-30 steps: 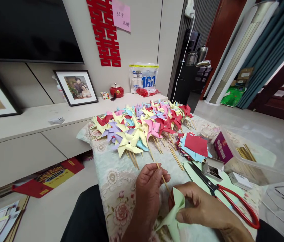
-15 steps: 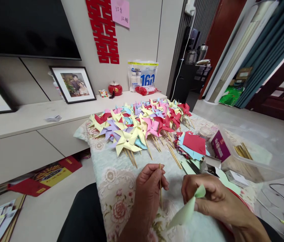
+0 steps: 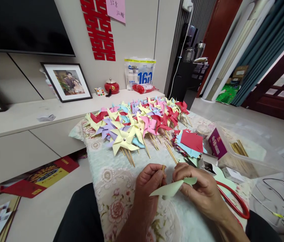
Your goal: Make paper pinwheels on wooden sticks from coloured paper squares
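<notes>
My left hand (image 3: 148,188) is pinching a stick (image 3: 163,167), my right hand (image 3: 201,191) green folded paper (image 3: 168,190)
Near right, that hand is covering part of the paper

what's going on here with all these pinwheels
The person's left hand grips a thin wooden stick, while the right hand holds a pale green curled paper close by; whether paper and stick touch is unclear. Many paper pinwheels sit on the floral cloth beyond, with red-handled scissors beside the right hand.
</notes>
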Motion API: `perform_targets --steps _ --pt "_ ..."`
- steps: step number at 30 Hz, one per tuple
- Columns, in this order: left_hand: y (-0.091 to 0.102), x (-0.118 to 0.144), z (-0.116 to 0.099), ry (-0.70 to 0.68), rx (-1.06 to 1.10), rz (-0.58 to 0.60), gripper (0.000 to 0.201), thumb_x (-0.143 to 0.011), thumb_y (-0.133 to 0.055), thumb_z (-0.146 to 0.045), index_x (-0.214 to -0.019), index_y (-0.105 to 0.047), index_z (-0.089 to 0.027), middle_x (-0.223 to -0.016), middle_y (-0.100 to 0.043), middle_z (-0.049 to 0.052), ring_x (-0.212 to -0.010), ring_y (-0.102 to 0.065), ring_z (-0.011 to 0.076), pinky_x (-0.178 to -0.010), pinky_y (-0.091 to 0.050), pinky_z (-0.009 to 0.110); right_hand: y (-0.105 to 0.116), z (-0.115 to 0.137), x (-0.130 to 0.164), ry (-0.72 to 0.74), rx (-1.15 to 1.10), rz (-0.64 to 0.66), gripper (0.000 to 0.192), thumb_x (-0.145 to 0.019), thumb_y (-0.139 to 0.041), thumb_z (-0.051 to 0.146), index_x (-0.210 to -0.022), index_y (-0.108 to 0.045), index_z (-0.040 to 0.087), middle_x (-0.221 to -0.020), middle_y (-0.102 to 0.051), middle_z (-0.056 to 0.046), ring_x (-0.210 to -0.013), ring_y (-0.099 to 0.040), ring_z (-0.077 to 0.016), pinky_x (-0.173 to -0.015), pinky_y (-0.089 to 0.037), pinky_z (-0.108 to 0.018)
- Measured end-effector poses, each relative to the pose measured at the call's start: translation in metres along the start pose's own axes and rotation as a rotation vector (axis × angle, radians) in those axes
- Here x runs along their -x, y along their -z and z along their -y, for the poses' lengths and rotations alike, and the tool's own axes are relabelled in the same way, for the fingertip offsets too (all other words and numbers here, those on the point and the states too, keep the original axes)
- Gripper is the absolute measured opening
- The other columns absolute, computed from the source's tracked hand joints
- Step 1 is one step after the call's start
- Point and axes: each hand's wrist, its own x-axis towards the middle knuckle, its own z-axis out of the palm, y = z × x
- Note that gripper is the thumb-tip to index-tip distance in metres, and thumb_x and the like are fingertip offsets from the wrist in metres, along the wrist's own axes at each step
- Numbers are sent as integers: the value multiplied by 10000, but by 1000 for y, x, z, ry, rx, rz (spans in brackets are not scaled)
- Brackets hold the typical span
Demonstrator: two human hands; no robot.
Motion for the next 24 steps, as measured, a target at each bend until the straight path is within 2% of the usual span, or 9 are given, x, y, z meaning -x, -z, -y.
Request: perform_targets --steps 4,8,15,24 --pt "-2 2 -3 8 -17 -17 268 -654 -844 -341 -780 -714 -144 -617 -631 -2 -497 -493 73 -468 -366 190 -4 -1 -2 120 64 -60 81 -930 -615 152 -951 -663 214 -808 -694 -43 -751 -641 -196 -766 -511 -370" --pt "-5 4 -4 20 -28 -26 285 -639 -865 -356 -758 -707 -149 -563 -618 -17 -461 -465 63 -453 -340 181 -6 -2 -3 207 171 -75 154 -912 -595 102 -997 -675 202 -815 -698 -56 -748 -642 -203 -760 -505 -387" --pt "-9 5 -5 -12 -32 -27 250 -615 -881 -320 -699 -713 -156 -558 -646 -20 -472 -495 64 -493 -382 183 -6 3 -3 251 330 -135 166 -918 -536 114 -927 -679 199 -806 -672 -67 -747 -630 -209 -739 -497 -392" --pt "-7 4 -4 -88 -82 54 216 -644 -879 -326 -683 -735 -169 -591 -661 -14 -517 -525 77 -515 -389 188 -9 3 -4 244 354 -164 221 -880 -523 46 -944 -667 202 -843 -670 -69 -777 -632 -203 -702 -495 -361"
